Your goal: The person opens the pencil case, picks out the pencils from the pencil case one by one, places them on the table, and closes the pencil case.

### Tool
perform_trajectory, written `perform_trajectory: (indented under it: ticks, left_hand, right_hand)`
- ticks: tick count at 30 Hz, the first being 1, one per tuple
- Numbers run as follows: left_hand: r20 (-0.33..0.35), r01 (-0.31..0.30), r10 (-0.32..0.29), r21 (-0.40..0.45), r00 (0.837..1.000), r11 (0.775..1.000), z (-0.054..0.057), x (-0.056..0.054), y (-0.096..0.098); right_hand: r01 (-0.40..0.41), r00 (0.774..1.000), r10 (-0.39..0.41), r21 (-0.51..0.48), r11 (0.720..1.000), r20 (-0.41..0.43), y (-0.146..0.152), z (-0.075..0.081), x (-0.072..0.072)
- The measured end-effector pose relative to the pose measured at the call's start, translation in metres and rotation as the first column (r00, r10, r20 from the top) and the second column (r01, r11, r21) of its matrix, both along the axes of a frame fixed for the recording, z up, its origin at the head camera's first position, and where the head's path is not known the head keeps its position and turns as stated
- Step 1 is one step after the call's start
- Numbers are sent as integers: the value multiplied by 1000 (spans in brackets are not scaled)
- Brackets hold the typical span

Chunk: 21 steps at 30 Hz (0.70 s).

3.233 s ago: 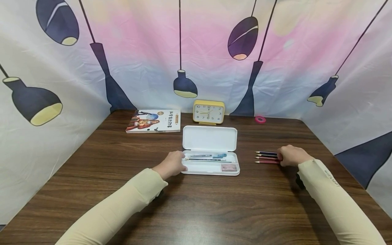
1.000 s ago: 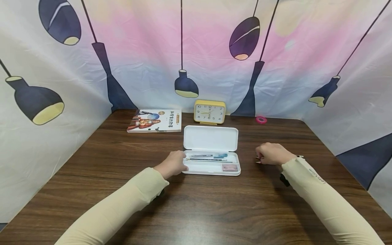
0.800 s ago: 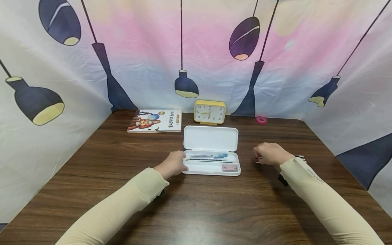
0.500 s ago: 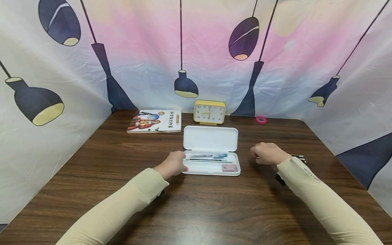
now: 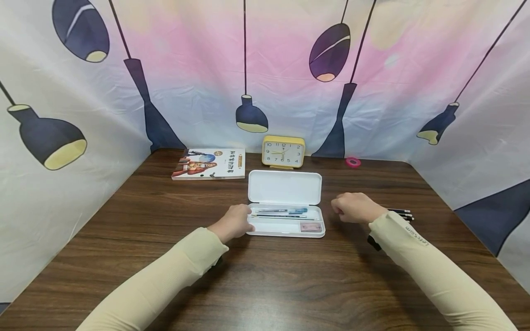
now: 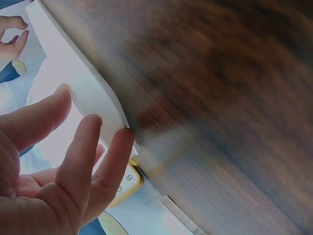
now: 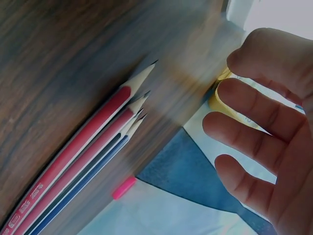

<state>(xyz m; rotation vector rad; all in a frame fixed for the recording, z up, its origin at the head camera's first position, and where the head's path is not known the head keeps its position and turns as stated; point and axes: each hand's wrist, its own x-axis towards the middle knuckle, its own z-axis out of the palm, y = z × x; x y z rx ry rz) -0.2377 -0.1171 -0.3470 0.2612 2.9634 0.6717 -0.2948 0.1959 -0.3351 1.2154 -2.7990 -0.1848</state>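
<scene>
A white pencil case [image 5: 285, 187] lies with its lid raised in the middle of the table. Inside are pens and slim sticks [image 5: 281, 211] at the back, and a pink eraser [image 5: 310, 227] in the front right compartment. My left hand [image 5: 232, 223] holds the case's left end, thumb towards the front and fingers farther back. To the right of the case hovers my right hand [image 5: 356, 207], fingers loosely bent and nothing seen in them. Several pencils [image 5: 401, 214] lie side by side beyond it; the right wrist view shows their sharpened tips, a red pencil [image 7: 80, 142] outermost.
Behind the case stands a yellow alarm clock [image 5: 283, 153]. A book [image 5: 211, 163] lies at the back left and a small pink ring [image 5: 353, 162] at the back right. A printed cloth [image 5: 198, 92] hangs around the wooden table [image 5: 265, 285].
My right hand has slid leftward from the pencils towards the case, uncovering the pencils' right ends. The pencils stay on the table. My left hand and the case have hardly moved.
</scene>
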Motion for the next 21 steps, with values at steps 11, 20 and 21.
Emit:
perform_trajectory:
  ticks: [11,20,21]
  left_hand:
    - [-2,3,-3,-4,1000,1000,0,-1,-1]
    - [2,1,-1,0,1000,1000,-1,-1,-1]
    - [4,0,0,1,1000,1000,-1,-1,0]
  right_hand:
    - [-15,1000,15,-15,1000,-20,-12,-6,-1]
    - [-30,999,29,-49,998,-30,-27,-3,0]
    - [-29,999,27,-47,998,-30,-29,-3,1]
